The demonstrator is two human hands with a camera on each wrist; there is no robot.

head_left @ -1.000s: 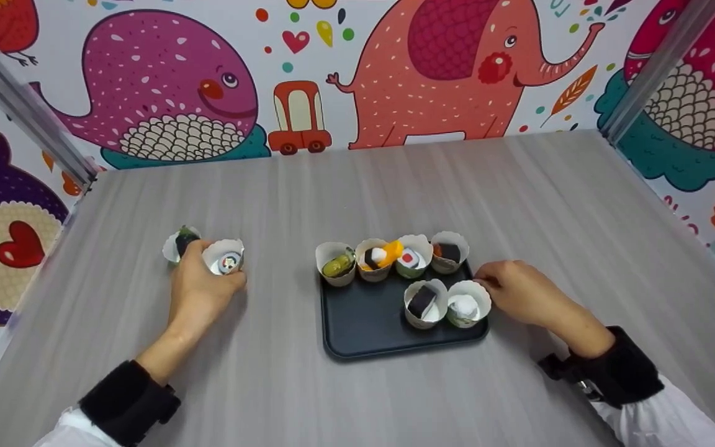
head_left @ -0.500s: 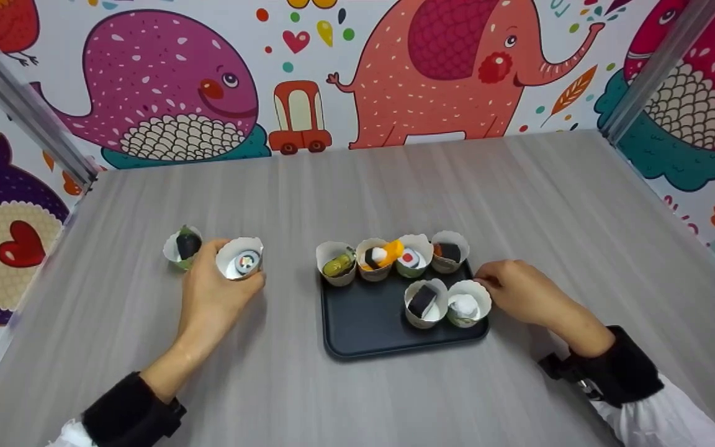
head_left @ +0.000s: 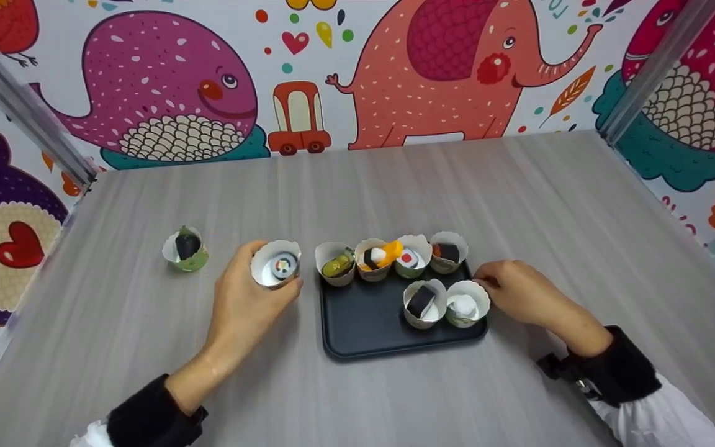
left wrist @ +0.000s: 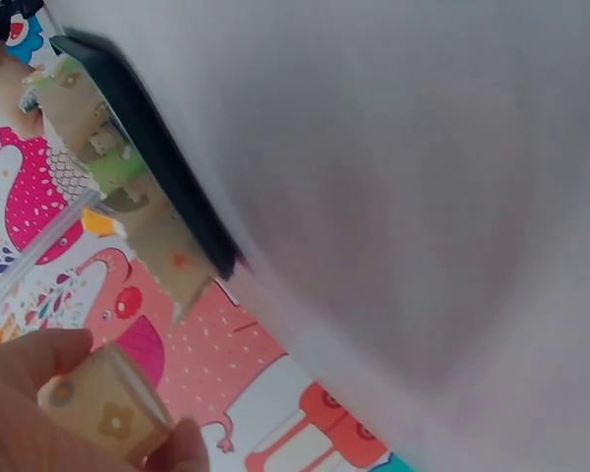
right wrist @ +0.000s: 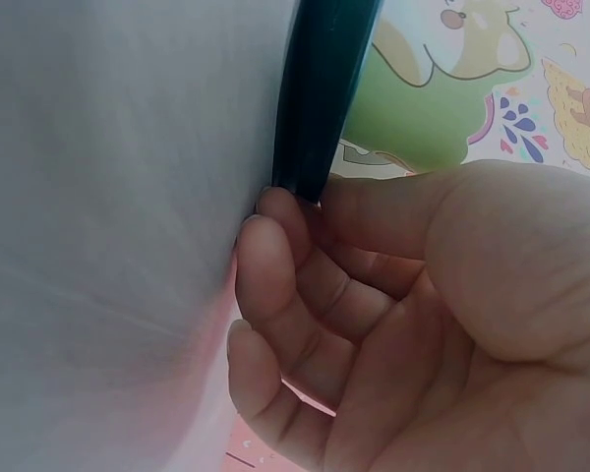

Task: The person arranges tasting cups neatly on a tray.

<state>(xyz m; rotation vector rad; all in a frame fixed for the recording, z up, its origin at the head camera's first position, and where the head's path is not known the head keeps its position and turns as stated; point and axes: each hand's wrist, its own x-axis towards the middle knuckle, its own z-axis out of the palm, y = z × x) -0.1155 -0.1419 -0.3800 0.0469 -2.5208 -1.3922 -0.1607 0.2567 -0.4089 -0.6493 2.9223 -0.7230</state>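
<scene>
My left hand [head_left: 249, 301] grips a paper baking cup [head_left: 264, 268] with a round sushi-roll toy [head_left: 283, 265] inside, held above the table just left of the black tray [head_left: 357, 329]. In the left wrist view thumb and fingers wrap the patterned cup [left wrist: 108, 408]. At the tray's right edge my right hand [head_left: 522, 292] pinches the rim between thumb and curled fingers, as the right wrist view shows on the dark tray edge [right wrist: 320, 98]. Several cups stand on the tray: a back row, including a cup with a green piece [head_left: 336, 266], and two at front right.
A green paper cup [head_left: 193, 262] with a dark eggplant-like toy [head_left: 187, 244] stands alone on the table's left. Bare tray surface shows at front left. Printed cartoon walls [head_left: 171, 87] enclose the grey table [head_left: 395, 192] at the back and sides.
My left hand has carried its cup rightward, away from the eggplant cup and close to the tray. The right hand and the tray have stayed in place.
</scene>
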